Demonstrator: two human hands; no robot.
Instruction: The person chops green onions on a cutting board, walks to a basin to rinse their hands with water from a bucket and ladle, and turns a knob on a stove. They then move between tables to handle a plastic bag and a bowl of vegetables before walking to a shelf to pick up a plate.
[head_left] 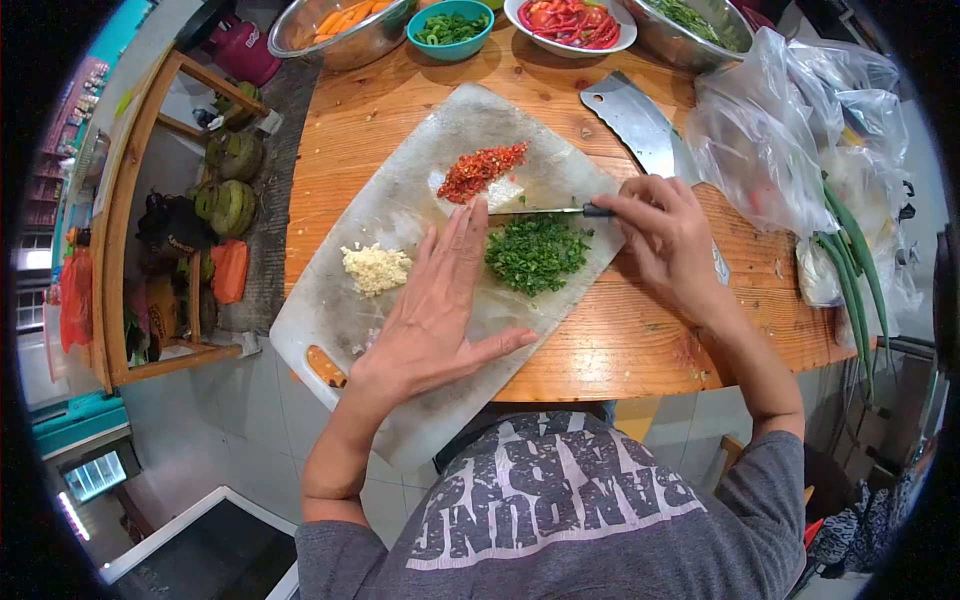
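Note:
My right hand grips the dark handle of a narrow knife, its blade pointing left along the upper edge of a pile of chopped green herbs. Stretched flat with its thumb out, my left hand has its fingertips right by the knife's tip. Beyond them lies a heap of chopped red chili. Minced garlic sits to the left of my left hand. All three piles rest on a worn white cutting board, set at an angle and overhanging the table's near edge.
A broad cleaver lies at the back right of the wooden table. Plastic bags and long green onions crowd the right side. Along the back stand a steel bowl of carrots, a teal bowl and a white bowl.

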